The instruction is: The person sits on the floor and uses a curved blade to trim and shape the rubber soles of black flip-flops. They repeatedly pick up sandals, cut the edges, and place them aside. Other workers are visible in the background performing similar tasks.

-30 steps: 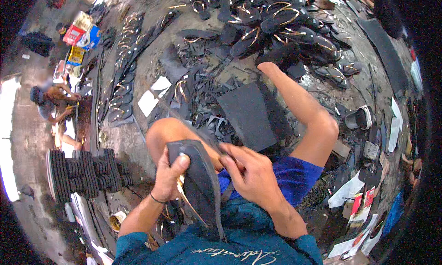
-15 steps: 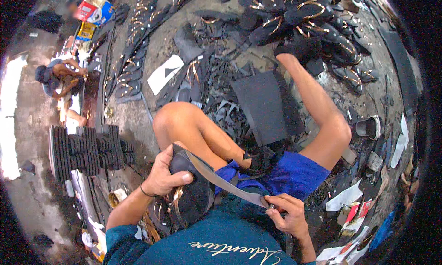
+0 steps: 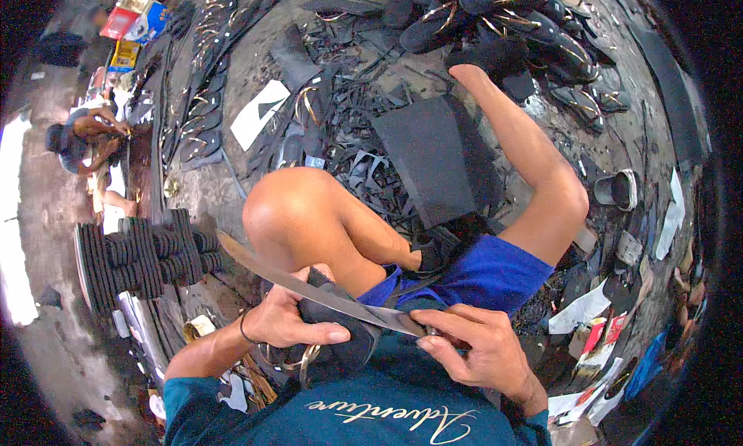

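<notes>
My left hand [image 3: 286, 322] grips a black sandal [image 3: 352, 349] with gold-coloured straps, held close to my shirt. Its thumb presses on the sandal, and a dark band circles the wrist. My right hand [image 3: 484, 349] is closed round the near end of a long, thin knife [image 3: 309, 293]; the handle is mostly hidden in the fingers. The blade crosses over the sandal's upper edge, just above my left hand, and its tip reaches out past my left knee. Whether the edge touches the sandal I cannot tell.
Stacks of black soles [image 3: 135, 256] stand at the left. Beyond my legs lie a dark sheet [image 3: 422, 159], black offcuts [image 3: 364, 175] and a pile of sandals [image 3: 503, 20]. A cup-like container [image 3: 617, 190] sits at the right. Another person [image 3: 89, 140] crouches at the far left.
The knife has slid to the left, so its tip now sticks out well beyond the sandal. My right hand has come closer to my left hand, which still holds the sandal.
</notes>
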Tool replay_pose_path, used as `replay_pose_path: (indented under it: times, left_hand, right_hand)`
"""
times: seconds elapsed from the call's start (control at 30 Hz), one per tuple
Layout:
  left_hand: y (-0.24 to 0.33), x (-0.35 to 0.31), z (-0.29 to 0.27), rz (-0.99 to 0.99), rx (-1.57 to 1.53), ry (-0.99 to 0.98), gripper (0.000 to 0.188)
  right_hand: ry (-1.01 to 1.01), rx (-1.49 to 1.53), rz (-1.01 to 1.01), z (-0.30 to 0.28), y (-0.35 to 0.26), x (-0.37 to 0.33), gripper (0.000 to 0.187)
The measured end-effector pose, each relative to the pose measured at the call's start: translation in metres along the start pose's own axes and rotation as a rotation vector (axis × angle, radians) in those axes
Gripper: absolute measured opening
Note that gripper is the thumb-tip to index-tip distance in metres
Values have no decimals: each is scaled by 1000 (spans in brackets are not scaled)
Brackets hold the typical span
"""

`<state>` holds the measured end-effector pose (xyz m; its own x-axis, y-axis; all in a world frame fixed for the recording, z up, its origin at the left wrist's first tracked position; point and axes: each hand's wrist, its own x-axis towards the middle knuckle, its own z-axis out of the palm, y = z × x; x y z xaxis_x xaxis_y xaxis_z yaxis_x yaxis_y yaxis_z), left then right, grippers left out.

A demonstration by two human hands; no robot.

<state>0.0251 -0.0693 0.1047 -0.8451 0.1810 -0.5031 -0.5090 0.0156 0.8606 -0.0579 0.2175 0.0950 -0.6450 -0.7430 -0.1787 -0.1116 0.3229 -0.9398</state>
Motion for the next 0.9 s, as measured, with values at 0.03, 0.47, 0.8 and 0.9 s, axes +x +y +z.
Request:
replay_pose_path:
  times: [0.03, 0.47, 0.8, 0.9]
  left_hand:
    - [0, -1, 1, -28, -31, -8, 42]
    - [51, 34, -58, 633, -642, 800, 38]
    - [-5, 108, 80, 203, -1232, 515, 22]
    - [-11, 104, 79, 127, -1229, 629, 20]
  right_hand:
    - [21, 15, -21, 4, -1, 5, 31]
    - [778, 625, 1, -11, 47, 22, 35]
    - [653, -71, 71, 32, 68, -41, 31]
    - [611, -58, 49, 42, 75, -59, 30]
